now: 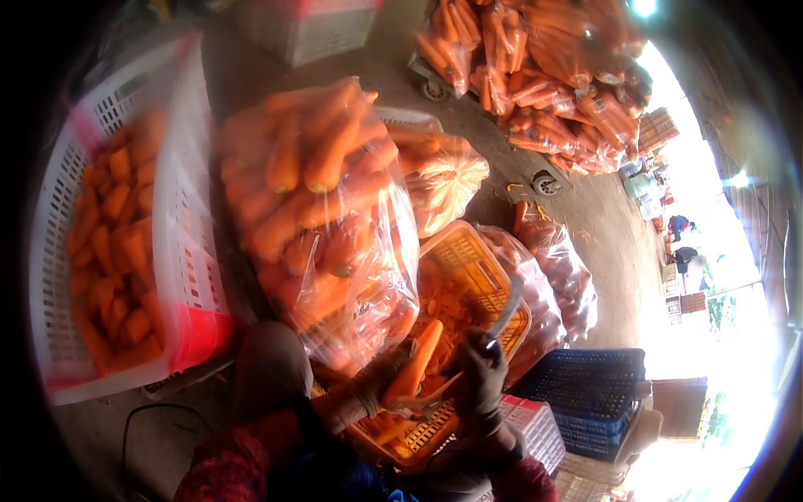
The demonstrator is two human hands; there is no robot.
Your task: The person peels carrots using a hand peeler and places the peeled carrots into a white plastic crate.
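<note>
My left hand, in a dark glove, is closed on a peeled carrot that points up and away. In my gloved right hand is a knife, its greyish blade sticking up past the fist; the handle is hidden by the fingers. Both hands are over a yellow crate with orange carrot peelings in it. Just beyond my left hand, a large clear bag of carrots leans near the crate.
On the left stands a white and red crate of carrot pieces. Bagged carrots are heaped on a wheeled cart at the far right. More filled bags stand beyond the yellow crate. Blue crates are stacked to the right.
</note>
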